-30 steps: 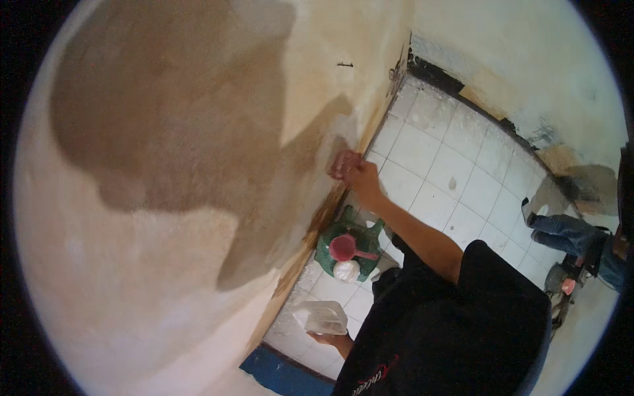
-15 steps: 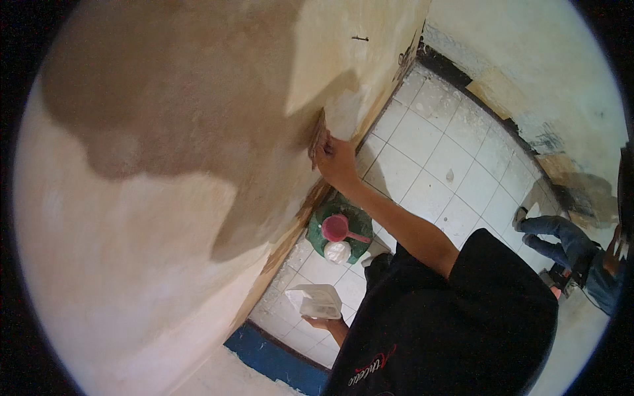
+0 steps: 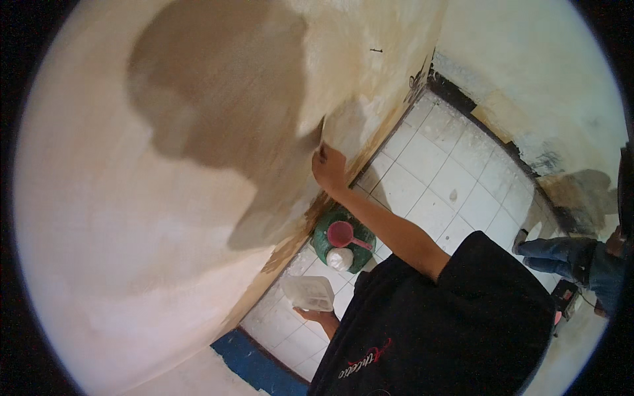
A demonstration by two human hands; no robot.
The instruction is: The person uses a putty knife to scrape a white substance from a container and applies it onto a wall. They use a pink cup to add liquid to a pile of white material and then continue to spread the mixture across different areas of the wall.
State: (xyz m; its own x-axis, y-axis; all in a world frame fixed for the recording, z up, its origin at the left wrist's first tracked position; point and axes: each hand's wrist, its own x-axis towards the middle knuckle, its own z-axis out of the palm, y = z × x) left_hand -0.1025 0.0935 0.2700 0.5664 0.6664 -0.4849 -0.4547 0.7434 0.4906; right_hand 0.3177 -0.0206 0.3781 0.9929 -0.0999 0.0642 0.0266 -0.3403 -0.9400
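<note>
My right hand (image 3: 329, 169) is up at the stained cream wall (image 3: 211, 204), fingers closed on a thin flat tool (image 3: 322, 131) whose blade lies edge-on against or very near the plaster. Lower down, my left hand (image 3: 317, 315) grips a translucent rectangular plastic container (image 3: 308, 292) from beneath. Between the two, below my right forearm, a pink plastic dipper (image 3: 341, 233) and a white bundle (image 3: 339, 259) rest on a green object (image 3: 323, 224), possibly a stool, beside the wall.
White floor tiles (image 3: 426, 158) run to the other wall (image 3: 522, 66), which has dark, flaking patches along its base. At the right, another person's jeans-clad legs (image 3: 555, 254) stand near a dark object (image 3: 564, 297). A blue band (image 3: 247, 350) lines the lower wall near the bottom.
My right hand has moved leftward along the wall, and the tool has turned from showing its reddish face to edge-on. The container in my left hand has shifted slightly up and left in view.
</note>
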